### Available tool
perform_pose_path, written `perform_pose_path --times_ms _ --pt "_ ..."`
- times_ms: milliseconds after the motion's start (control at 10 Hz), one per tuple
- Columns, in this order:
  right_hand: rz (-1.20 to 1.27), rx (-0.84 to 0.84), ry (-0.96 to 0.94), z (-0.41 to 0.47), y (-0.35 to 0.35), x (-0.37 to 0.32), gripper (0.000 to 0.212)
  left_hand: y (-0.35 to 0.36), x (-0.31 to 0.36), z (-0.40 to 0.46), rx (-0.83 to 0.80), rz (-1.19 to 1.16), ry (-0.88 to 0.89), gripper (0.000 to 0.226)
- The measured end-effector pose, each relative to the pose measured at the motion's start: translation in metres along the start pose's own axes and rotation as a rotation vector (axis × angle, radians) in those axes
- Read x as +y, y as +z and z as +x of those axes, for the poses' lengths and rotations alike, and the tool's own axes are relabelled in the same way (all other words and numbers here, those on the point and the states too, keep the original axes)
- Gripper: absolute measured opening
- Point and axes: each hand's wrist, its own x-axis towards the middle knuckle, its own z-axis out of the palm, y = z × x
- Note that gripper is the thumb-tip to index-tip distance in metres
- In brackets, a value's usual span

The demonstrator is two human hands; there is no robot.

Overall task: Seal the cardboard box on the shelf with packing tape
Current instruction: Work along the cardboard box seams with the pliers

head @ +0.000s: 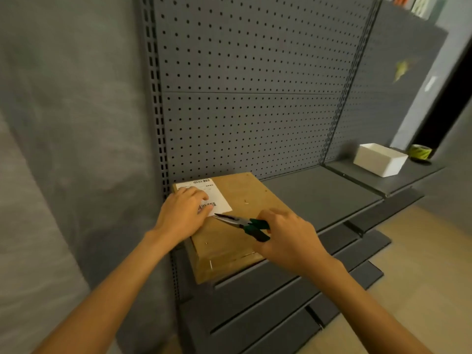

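Pliers (242, 224) (green grips) clenched in rt hand (286, 233), nose at label (204, 198) edge; lt hand (182, 213) flat, fingers relaxed, pressing cardboard box (240, 241) top.

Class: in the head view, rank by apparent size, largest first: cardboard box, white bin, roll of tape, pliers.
1. cardboard box
2. white bin
3. pliers, partly hidden by the right hand
4. roll of tape; farther away, so 3 and 4 are unsure.
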Motion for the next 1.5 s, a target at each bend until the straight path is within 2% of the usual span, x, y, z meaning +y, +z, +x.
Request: perform_pose_path --times_ms 100,400,900,1300,1500 --pt "-0.026 -0.066 0.008 -0.017 -0.001 -0.009 0.029 0.006 0.002 -0.009 -0.044 -0.049 0.022 0.036" --pt "-0.098 -0.16 0.029 -0.033 0.001 -0.025 0.031 0.015 0.002 -0.018 0.008 -0.105 -0.009 0.033" --pt "-0.219 -0.197 0.016 -0.023 -0.009 -0.043 0.023 0.022 0.0 -0.018 0.03 -0.098 -0.019 0.033" --pt "0.017 -0.068 0.128 -0.038 0.02 -0.04 0.024 0.024 0.001 -0.018 0.043 -0.089 -0.014 0.033" --pt "0.023 -0.124 0.118 -0.028 0.018 -0.035 0.025 0.023 0.0 -0.018 0.034 -0.105 -0.019 0.033"
